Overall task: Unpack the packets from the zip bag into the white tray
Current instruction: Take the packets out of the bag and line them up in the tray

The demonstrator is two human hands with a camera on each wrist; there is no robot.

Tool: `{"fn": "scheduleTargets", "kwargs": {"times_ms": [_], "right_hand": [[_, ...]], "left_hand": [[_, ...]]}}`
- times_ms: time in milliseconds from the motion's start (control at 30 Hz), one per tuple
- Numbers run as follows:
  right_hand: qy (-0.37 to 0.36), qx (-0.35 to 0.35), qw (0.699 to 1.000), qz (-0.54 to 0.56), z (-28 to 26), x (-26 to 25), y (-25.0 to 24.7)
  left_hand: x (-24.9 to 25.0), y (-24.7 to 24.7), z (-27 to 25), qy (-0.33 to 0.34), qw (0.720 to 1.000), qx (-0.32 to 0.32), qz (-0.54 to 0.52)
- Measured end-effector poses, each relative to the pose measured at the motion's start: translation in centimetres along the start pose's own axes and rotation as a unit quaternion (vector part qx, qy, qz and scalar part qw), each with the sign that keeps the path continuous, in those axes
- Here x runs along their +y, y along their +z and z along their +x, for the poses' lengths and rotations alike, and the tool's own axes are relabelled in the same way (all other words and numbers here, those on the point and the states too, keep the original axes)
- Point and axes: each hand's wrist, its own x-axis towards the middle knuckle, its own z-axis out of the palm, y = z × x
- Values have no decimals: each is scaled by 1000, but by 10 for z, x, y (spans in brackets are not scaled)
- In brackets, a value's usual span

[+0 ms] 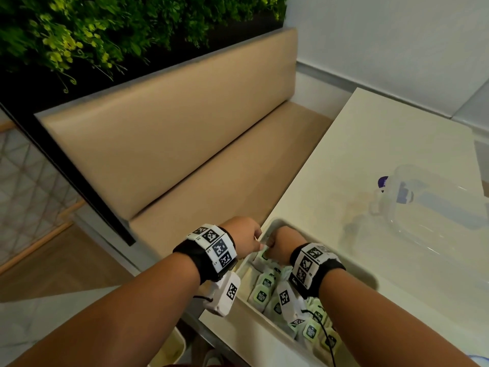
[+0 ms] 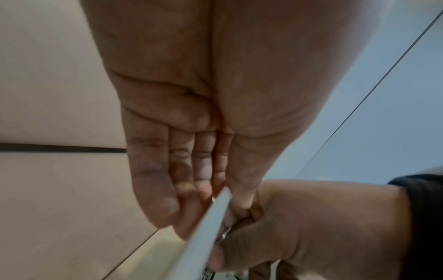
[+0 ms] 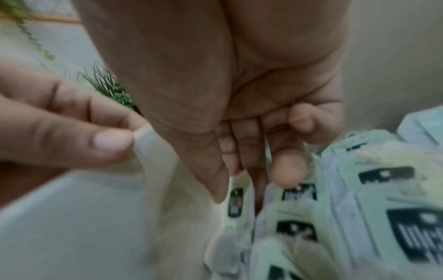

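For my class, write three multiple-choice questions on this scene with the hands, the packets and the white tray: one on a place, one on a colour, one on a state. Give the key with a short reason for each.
1. Where do the packets lie?
A. on the beige bench
B. in the white tray
C. in the clear container

2. What colour is each packet's label?
A. red with a white patch
B. blue with a yellow patch
C. light green with a dark patch

3. What is the left hand doing?
A. pinching the edge of the zip bag
B. lying flat on the table
C. hanging open over the bench

Key: 1 B, the packets sit inside the white tray below the right hand. 2 C, the head view shows pale green labels with dark patches. 3 A, the right wrist view shows thumb and finger nipping the zip bag at its edge.
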Motion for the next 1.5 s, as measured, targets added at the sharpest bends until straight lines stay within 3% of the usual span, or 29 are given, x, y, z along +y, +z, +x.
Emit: {"fn": "scheduleTargets", "kwargs": {"times_ms": [133,233,400,600,800,1033,1333,1500], "right_hand": [[-23,84,992,92,-29,26,-15],[-47,141,975,167,-64,59,-32],[-51,207,956,200,-142,134,-45],[29,270,938,214,-219,253,-12],[120,228,944,208,-251,344,57],[151,177,956,181,-241,380,138],[105,233,892,372,-232,390,183],[87,243,878,402,-231,395,193]], "left_hand": [[10,-9,-2,-27,996,-10,90],[36,-21,-10,-37,990,45,127],[128,-13,-28,64,992,101,35],[253,69,-32,185,981,60,-13],[325,184,-21,238,968,-19,79],[333,272,8,118,977,-32,174],[318,288,14,92,994,-11,64],[318,294,5,90,980,49,173]]}}
